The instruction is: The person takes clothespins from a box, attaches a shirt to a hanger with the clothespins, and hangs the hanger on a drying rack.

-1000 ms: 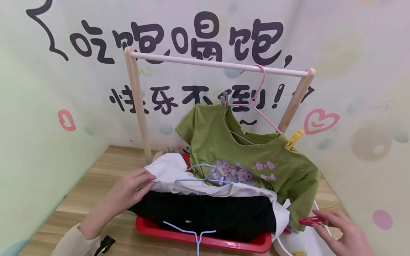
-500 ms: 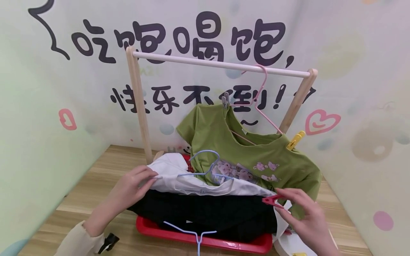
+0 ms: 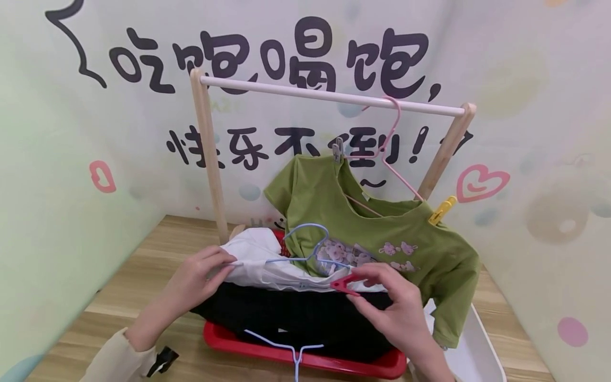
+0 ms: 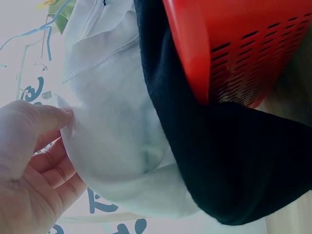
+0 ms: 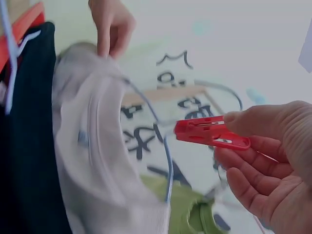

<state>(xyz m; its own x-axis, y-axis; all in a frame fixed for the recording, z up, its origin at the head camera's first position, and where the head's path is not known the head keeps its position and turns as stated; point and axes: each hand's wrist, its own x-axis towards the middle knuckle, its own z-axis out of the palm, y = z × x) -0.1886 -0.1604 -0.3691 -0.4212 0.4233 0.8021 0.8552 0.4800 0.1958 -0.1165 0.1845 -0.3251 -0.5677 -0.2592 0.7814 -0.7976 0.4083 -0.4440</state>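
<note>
My left hand (image 3: 205, 273) pinches the shoulder of a white shirt (image 4: 112, 122) between thumb and fingers. A blue hanger (image 5: 168, 163) sits inside that shirt's neckline, its hook standing up. In my right hand (image 3: 393, 300) a red clothespin (image 5: 209, 132) is pinched by its handles. The head view has this clothespin in front of the white collar, near the hanger's right arm; whether it touches the cloth is hard to tell. Below the shirt lies a black garment (image 3: 286, 313), draped over a red basket (image 3: 305, 362).
Behind, a green T-shirt (image 3: 305, 201) hangs from the rack's white bar (image 3: 296, 92) on a pink hanger (image 3: 403, 181). A grey clip (image 3: 338, 151) and a yellow clothespin (image 3: 442, 210) hold it. Another blue hanger (image 3: 296, 354) lies in front; a white tray (image 3: 491, 342) is at right.
My right hand has carried the red clothespin leftward from beside the green sleeve to the white collar. The blue hanger's hook has risen. My left hand keeps its grip on the shoulder.
</note>
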